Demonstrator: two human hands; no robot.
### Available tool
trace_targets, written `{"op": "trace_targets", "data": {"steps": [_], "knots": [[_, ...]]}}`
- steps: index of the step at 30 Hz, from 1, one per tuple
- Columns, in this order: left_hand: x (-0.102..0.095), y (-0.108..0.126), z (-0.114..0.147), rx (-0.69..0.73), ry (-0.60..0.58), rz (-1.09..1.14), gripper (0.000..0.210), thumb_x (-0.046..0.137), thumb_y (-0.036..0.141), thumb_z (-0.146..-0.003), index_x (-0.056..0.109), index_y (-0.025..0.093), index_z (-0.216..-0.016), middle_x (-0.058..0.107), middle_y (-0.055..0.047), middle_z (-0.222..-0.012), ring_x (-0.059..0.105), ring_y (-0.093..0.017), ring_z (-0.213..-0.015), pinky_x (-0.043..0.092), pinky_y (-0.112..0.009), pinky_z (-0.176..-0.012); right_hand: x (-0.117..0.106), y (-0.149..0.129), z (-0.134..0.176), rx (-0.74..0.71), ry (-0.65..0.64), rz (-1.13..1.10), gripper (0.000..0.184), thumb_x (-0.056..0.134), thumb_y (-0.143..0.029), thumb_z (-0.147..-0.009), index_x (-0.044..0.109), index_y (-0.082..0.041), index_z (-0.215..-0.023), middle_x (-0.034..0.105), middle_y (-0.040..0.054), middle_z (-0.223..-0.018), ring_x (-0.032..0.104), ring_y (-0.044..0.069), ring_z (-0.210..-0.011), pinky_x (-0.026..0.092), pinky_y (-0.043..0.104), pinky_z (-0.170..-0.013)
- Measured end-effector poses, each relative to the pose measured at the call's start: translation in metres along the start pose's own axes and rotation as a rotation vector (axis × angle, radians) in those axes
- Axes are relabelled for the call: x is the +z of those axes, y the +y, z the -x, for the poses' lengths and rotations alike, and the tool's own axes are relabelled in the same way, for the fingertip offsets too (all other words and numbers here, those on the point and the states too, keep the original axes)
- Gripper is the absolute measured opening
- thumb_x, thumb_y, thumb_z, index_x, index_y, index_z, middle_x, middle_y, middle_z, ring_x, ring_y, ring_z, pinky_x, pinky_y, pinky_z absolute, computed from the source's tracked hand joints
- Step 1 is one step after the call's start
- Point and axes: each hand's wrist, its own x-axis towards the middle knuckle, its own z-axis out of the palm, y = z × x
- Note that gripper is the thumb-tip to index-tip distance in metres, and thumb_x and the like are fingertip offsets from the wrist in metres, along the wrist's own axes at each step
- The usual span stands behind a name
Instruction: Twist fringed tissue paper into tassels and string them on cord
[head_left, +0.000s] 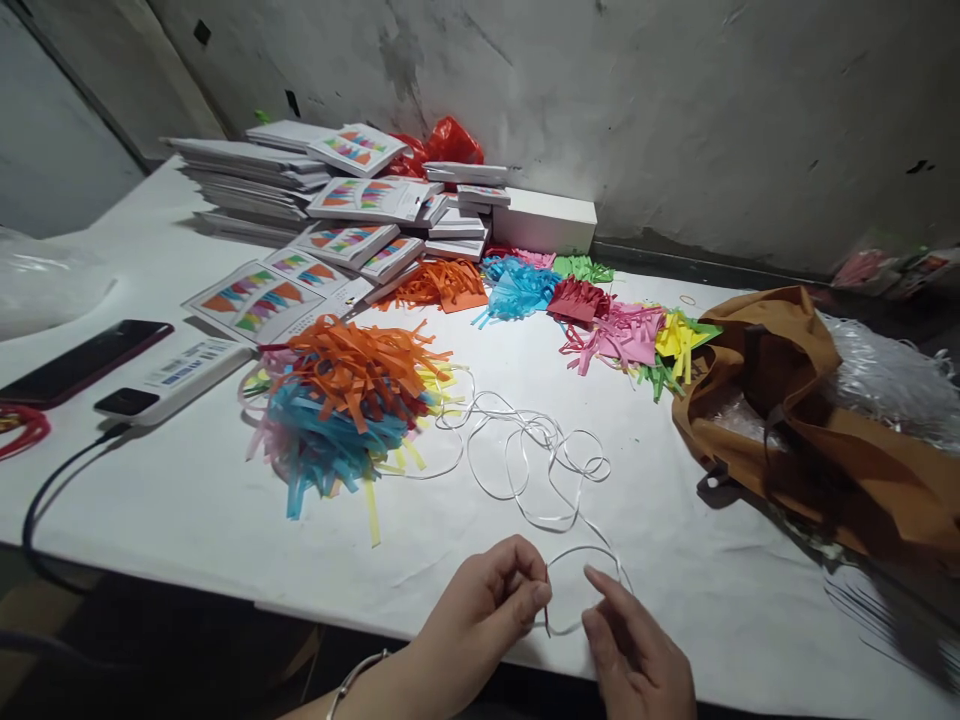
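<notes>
My left hand (pixel 491 610) is closed, with thumb and forefinger pinching a thin dark red strip or wire (pixel 547 602) that stands nearly upright. Facing it, my right hand (pixel 637 650) has its thumb and forefinger apart, beside a loop of white cord (pixel 541 430). The cord lies in loose coils on the white table (pixel 697 620) and runs left to a pile of paper tassels. Orange tassels (pixel 367 370) are on top of that pile, blue tassels (pixel 330 440) below, with some yellow and pink strips showing.
Behind are folded tassels in several colours (pixel 517 285), stacked printed packets (pixel 367 200) and a white box (pixel 544 220). A brown bag (pixel 810 430) sits at right. At left are a dark phone (pixel 86 360) and a white device (pixel 176 380) with a black cable (pixel 56 475).
</notes>
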Motion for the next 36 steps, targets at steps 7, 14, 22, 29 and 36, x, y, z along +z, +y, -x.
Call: {"op": "trace_targets", "data": {"steps": [7,14,22,29,36], "knots": [[0.007,0.005,-0.005,0.048,-0.031,-0.026,0.042,0.065,0.059,-0.087,0.056,0.018,-0.086,0.04,0.007,-0.061,0.032,-0.01,-0.057,0.026,-0.022,-0.052,0.001,-0.028,-0.02,-0.026,-0.203,-0.197,0.028,0.073,-0.04,-0.084,0.068,-0.021,-0.064,0.049,-0.0029,-0.063,0.044,0.01,-0.058,0.035,0.022,-0.055],[-0.007,0.008,-0.007,0.001,0.057,0.02,0.044,0.07,0.061,-0.082,0.058,0.018,-0.085,0.031,0.01,-0.055,0.023,-0.007,-0.049,0.016,-0.019,-0.045,-0.024,-0.034,-0.048,0.181,0.098,-0.691,0.032,0.088,-0.036,-0.07,0.063,-0.017,-0.063,0.046,-0.0053,-0.063,0.032,0.001,-0.044,0.019,0.015,-0.039],[-0.068,0.02,-0.013,0.168,0.313,-0.144,0.04,0.068,0.057,-0.085,0.059,0.02,-0.093,0.032,0.01,-0.059,0.024,-0.008,-0.051,0.019,-0.017,-0.044,-0.091,-0.054,-0.092,-0.089,0.307,-0.684,0.029,0.092,-0.031,-0.064,0.069,-0.016,-0.072,0.064,-0.002,-0.07,0.044,0.0,-0.041,0.033,0.015,-0.042],[-0.081,0.041,-0.024,0.265,0.317,-0.261,0.042,0.066,0.059,-0.085,0.062,0.018,-0.091,0.037,0.007,-0.061,0.029,-0.008,-0.053,0.022,-0.017,-0.045,-0.111,-0.081,-0.111,-0.212,0.255,-0.642,0.028,0.092,-0.03,-0.065,0.07,-0.015,-0.074,0.064,-0.0027,-0.068,0.048,0.002,-0.042,0.032,0.016,-0.042],[-0.086,0.044,-0.017,0.304,0.352,-0.427,0.038,0.061,0.056,-0.089,0.062,0.018,-0.091,0.037,0.007,-0.063,0.028,-0.009,-0.053,0.023,-0.019,-0.047,-0.127,-0.11,-0.13,-0.327,0.259,-0.642,0.028,0.093,-0.028,-0.059,0.07,-0.017,-0.07,0.061,-0.003,-0.058,0.045,0.005,-0.041,0.031,0.018,-0.038]]}}
